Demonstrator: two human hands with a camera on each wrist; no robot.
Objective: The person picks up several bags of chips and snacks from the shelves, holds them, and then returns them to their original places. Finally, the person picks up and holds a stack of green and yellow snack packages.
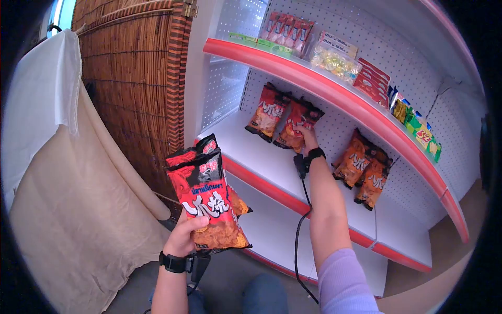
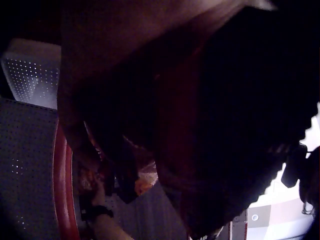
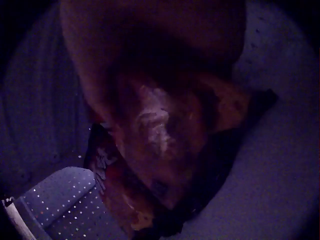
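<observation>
In the head view my left hand (image 1: 184, 234) grips a stack of red and black snack bags (image 1: 206, 196) by their lower edge, held upright in front of the shelving. My right hand (image 1: 305, 132) reaches onto the middle shelf (image 1: 261, 157) and holds an orange-red snack bag (image 1: 295, 124) leaning against the pegboard back. A matching bag (image 1: 267, 112) stands just left of it. Two more orange bags (image 1: 363, 170) lean further right on the same shelf. The left wrist view is dark, filled by the bags (image 2: 200, 150). The right wrist view shows the held bag (image 3: 160, 150) dimly.
The upper shelf (image 1: 314, 78) carries red packets (image 1: 287, 29), a candy bag (image 1: 334, 57) and small colourful packs (image 1: 418, 125). A bamboo screen (image 1: 130, 78) and a draped beige cloth (image 1: 68, 183) stand to the left. A lower white shelf (image 1: 272, 230) sits below.
</observation>
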